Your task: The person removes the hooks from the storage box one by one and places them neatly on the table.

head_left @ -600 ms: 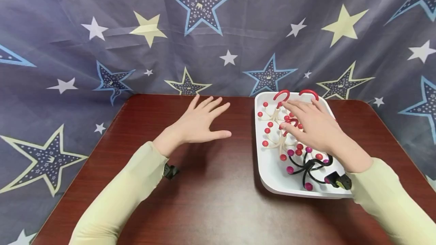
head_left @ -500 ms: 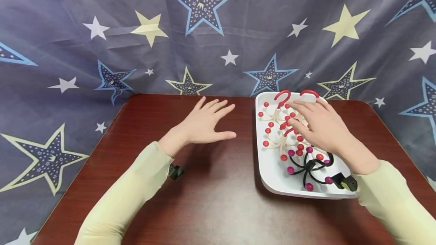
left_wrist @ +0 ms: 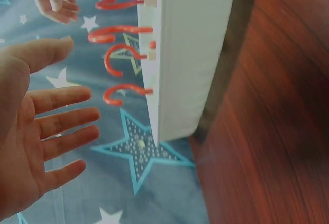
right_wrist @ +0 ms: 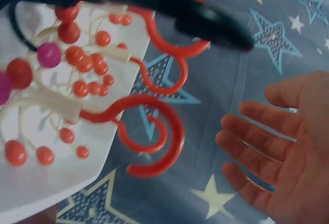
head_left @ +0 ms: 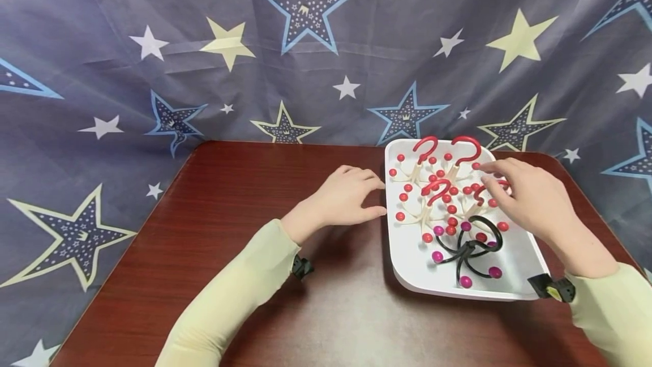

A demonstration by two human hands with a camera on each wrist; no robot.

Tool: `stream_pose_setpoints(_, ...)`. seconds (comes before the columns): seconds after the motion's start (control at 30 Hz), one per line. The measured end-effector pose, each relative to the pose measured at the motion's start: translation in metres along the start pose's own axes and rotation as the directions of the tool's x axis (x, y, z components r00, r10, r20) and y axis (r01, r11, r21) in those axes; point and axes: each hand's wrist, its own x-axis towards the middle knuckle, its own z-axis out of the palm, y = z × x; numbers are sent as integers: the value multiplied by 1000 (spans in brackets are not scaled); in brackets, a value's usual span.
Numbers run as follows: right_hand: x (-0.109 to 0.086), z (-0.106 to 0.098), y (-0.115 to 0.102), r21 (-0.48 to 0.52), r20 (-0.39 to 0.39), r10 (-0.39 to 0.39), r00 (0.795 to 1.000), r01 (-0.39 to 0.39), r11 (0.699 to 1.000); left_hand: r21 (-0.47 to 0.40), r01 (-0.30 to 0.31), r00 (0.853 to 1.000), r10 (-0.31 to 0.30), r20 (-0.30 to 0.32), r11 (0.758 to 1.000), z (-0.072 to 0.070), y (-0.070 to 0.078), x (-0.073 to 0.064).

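Observation:
A white plastic tray [head_left: 415, 273] holds several scalp massagers with red hooked handles, cream legs and red ball tips; one such massager [head_left: 425, 214] lies toward the left side. At the near end sits a black massager [head_left: 466, 249] with purple balls. My left hand [head_left: 346, 194] has its fingertips right at the tray's left rim in the head view, fingers extended. Over the tray's right side is my right hand [head_left: 535, 194], fingers loosely bent and holding nothing. The right wrist view shows a red handle [right_wrist: 177, 142] beside that hand, with a gap between.
The tray stands on the right part of a dark red-brown wooden table [head_left: 244, 186]. Behind the table hangs a grey-blue curtain [head_left: 316, 72] printed with stars. Black wrist camera mounts [head_left: 303, 268] stick out below the sleeves.
My left hand has moved right and toward me, up to the tray's left rim. My right hand has shifted right, uncovering more massagers. The tray has stayed in place.

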Motion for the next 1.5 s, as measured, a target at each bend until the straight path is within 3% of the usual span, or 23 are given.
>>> stream_pose_setpoints(0.2,-12,4,23,29,17,106,994,-107,994,-26,-17,1000,17,-6,1000,0,21,14)
stream_pose_setpoints(0.43,-25,14,47,64,70,186,980,-191,980,-52,-120,992,118,-34,991,3,47,32)
stream_pose_setpoints(0.77,-39,35,76,79,142,195,971,-207,975,-90,-207,978,207,-6,974,10,92,56)
stream_pose_setpoints(0.87,-40,44,85,97,212,203,956,-227,969,-112,-197,978,203,44,974,10,105,63)
stream_pose_setpoints(0.97,-41,52,93,109,317,221,922,-267,958,-121,-194,977,203,68,974,10,114,69)
stream_pose_setpoints(1.07,-43,56,98,137,395,218,893,-291,947,-119,-195,975,206,86,974,12,121,73)
stream_pose_setpoints(1.2,-45,59,103,203,428,192,883,-301,932,-119,-217,965,231,124,969,15,125,78)
stream_pose_setpoints(1.33,-47,62,105,321,441,155,884,-317,892,-138,-225,955,246,166,965,17,126,81)
stream_pose_setpoints(1.5,-51,67,109,443,415,119,902,-315,839,-129,-211,961,229,154,969,18,126,79)
